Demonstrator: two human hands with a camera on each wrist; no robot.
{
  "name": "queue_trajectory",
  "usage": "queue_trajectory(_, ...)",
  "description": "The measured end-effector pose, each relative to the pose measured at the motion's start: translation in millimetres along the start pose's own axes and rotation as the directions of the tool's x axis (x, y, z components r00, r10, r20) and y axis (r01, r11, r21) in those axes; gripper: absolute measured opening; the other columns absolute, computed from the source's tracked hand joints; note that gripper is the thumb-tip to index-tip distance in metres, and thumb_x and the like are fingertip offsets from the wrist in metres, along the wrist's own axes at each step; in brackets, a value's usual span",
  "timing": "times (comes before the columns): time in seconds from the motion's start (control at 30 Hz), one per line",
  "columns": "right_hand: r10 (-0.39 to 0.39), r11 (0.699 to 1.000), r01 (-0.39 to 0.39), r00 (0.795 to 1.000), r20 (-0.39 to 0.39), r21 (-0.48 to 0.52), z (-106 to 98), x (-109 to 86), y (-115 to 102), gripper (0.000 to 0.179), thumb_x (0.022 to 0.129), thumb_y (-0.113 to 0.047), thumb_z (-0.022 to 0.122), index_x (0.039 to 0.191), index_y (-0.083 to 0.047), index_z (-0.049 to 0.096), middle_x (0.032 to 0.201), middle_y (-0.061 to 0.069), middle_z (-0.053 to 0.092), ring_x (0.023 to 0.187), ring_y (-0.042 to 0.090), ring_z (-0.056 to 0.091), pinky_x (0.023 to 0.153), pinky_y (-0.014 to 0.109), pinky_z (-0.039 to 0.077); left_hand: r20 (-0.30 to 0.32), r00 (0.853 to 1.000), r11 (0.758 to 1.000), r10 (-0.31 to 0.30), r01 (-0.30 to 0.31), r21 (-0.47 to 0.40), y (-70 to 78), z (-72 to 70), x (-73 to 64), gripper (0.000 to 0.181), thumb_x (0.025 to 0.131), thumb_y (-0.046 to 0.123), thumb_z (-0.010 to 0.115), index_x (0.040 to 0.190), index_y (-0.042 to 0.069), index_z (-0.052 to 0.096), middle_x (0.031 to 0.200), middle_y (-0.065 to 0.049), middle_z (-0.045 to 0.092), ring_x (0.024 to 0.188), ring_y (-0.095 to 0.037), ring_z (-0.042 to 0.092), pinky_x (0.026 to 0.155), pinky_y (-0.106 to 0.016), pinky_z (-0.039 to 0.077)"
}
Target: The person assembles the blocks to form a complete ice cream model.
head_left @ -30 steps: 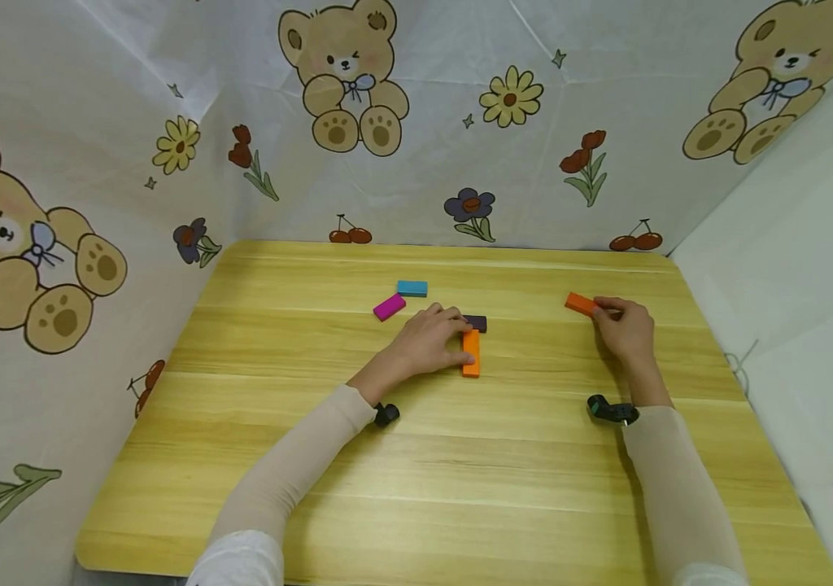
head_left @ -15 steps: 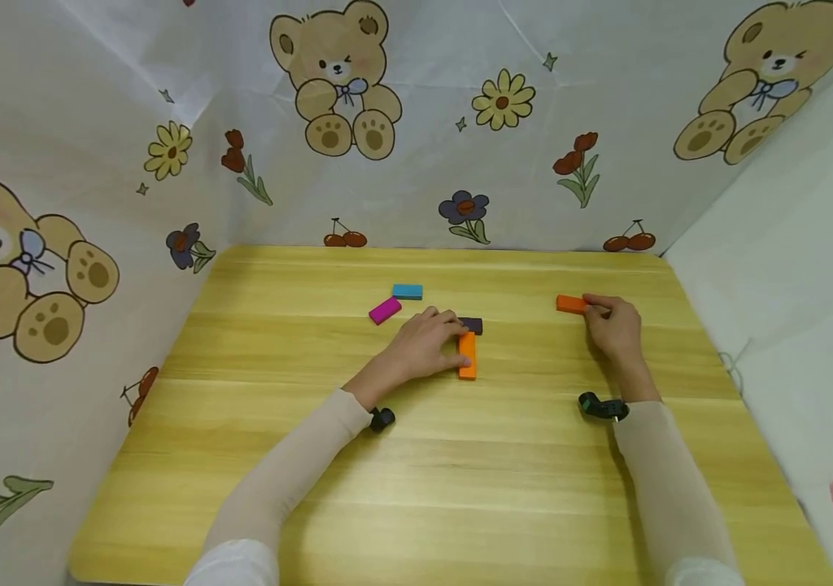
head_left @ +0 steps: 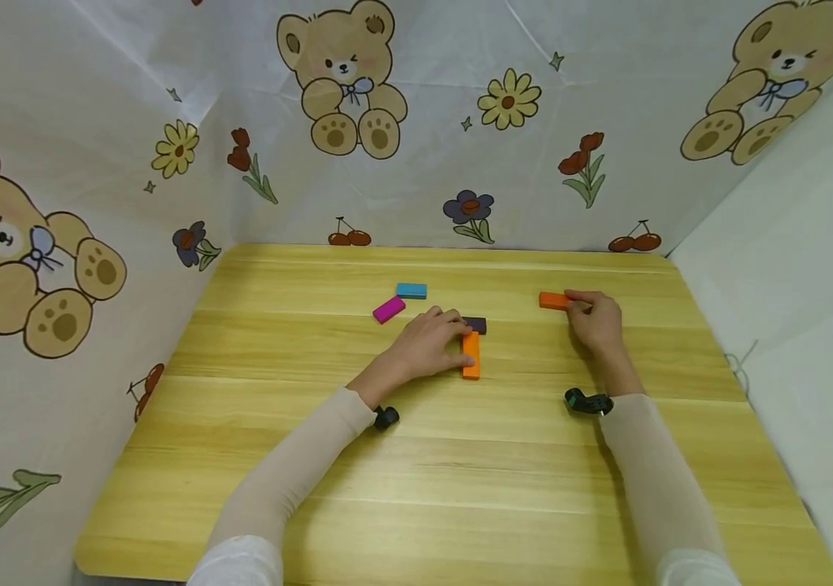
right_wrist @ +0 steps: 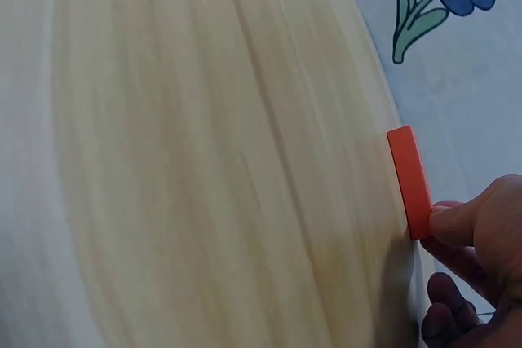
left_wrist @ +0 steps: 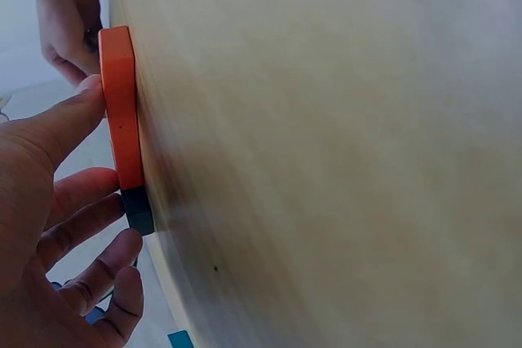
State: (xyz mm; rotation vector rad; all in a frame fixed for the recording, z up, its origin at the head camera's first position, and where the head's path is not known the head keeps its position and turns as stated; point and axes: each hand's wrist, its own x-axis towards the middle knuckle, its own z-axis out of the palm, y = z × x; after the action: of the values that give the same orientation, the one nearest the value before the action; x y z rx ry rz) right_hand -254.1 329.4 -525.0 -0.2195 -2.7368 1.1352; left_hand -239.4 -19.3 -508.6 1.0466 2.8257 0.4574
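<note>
My left hand [head_left: 427, 343] has thumb and forefinger on an orange block [head_left: 471, 356], steadying it lengthwise on the table. A dark block [head_left: 475, 325] lies crosswise against its far end, partly behind the fingers; the left wrist view shows this dark block [left_wrist: 137, 211] end to end with the orange block [left_wrist: 121, 112]. Farther right, my right hand [head_left: 598, 321] pinches a red-orange block [head_left: 553, 301] by its right end between thumb and fingers. In the right wrist view that red-orange block [right_wrist: 409, 183] is close over the table, thumb at its near end.
Left of the hands lie a magenta block [head_left: 390, 309] and a blue block [head_left: 412, 290], nearly touching at their corners. The wooden table [head_left: 460, 488] meets a patterned cloth wall [head_left: 416, 195] at its back edge. Each wrist carries a small black camera.
My right hand has carried the red-orange block leftward, toward the middle, and the block has turned more level with the back edge. The left hand keeps its place on the orange block.
</note>
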Motion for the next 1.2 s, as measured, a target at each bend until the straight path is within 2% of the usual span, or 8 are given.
queue_trajectory(0.17,-0.009,1.000,0.009,1.000,0.012,0.018,10,0.3,-8,0.035,0.110,-0.015,0.058,0.140,-0.003,0.071,0.147,0.030,0.063,0.102,0.034,0.061,0.077,0.024,0.042,-0.003,1.000,1.000,0.001,-0.001,-0.001,0.5,-1.0,-0.3,0.062,0.097,0.062,0.073,0.145,0.023,0.070,0.146,0.002,0.063,0.119,-0.021,0.054,0.100,-0.035,0.051)
queue_trajectory(0.33,-0.015,0.999,0.015,1.000,0.017,0.031,18,0.1,-14,0.035,0.110,-0.016,0.059,0.140,-0.003,0.071,0.145,0.029,0.064,0.104,0.034,0.060,0.078,0.026,0.043,-0.004,1.000,1.000,-0.004,0.004,0.004,1.3,-0.7,-0.4,0.062,0.097,0.062,0.073,0.145,0.023,0.070,0.146,0.003,0.063,0.119,-0.020,0.054,0.099,-0.035,0.051)
queue_trajectory(0.47,-0.024,0.999,0.024,0.999,0.023,0.032,22,-0.6,-19,0.035,0.110,-0.016,0.059,0.140,-0.004,0.072,0.145,0.028,0.064,0.099,0.030,0.059,0.075,0.026,0.043,0.001,1.000,1.000,-0.008,0.008,0.011,1.6,-0.7,-0.1,0.062,0.097,0.063,0.072,0.145,0.024,0.069,0.147,0.003,0.063,0.121,-0.020,0.054,0.100,-0.035,0.051)
queue_trajectory(0.73,-0.057,0.998,0.056,0.998,0.031,0.022,30,0.7,-26,0.034,0.109,-0.015,0.060,0.139,-0.005,0.073,0.143,0.028,0.066,0.073,0.017,0.051,0.063,0.025,0.040,0.002,1.000,1.000,-0.007,0.007,0.009,2.2,-2.0,-0.9,0.062,0.097,0.063,0.072,0.145,0.024,0.070,0.147,0.003,0.063,0.121,-0.021,0.054,0.102,-0.035,0.052)
queue_trajectory(0.9,-0.057,0.998,0.055,0.997,0.044,0.041,34,0.4,-32,0.034,0.109,-0.014,0.060,0.139,-0.004,0.072,0.144,0.028,0.065,0.069,0.021,0.048,0.061,0.028,0.038,0.005,1.000,1.000,-0.010,0.010,0.009,3.7,-3.4,-1.5,0.063,0.097,0.063,0.072,0.145,0.023,0.069,0.147,0.003,0.063,0.123,-0.021,0.054,0.102,-0.036,0.052)
queue_trajectory(1.13,-0.053,0.997,0.049,0.997,0.064,0.056,41,0.4,-37,0.036,0.110,-0.014,0.057,0.142,-0.003,0.070,0.150,0.028,0.062,0.100,0.032,0.053,0.084,0.036,0.039,0.008,1.000,1.000,-0.011,0.011,0.014,4.0,-4.1,-1.4,0.062,0.097,0.064,0.072,0.145,0.024,0.070,0.147,0.003,0.064,0.122,-0.021,0.054,0.100,-0.036,0.052)
queue_trajectory(1.2,-0.058,0.997,0.054,0.996,0.064,0.061,42,0.7,-37,0.036,0.110,-0.014,0.057,0.142,-0.003,0.070,0.151,0.029,0.061,0.098,0.033,0.052,0.082,0.037,0.039,0.013,1.000,1.000,-0.012,0.012,0.014,4.0,-3.9,-1.0,0.063,0.097,0.064,0.072,0.145,0.024,0.069,0.147,0.003,0.063,0.122,-0.021,0.054,0.100,-0.036,0.051)
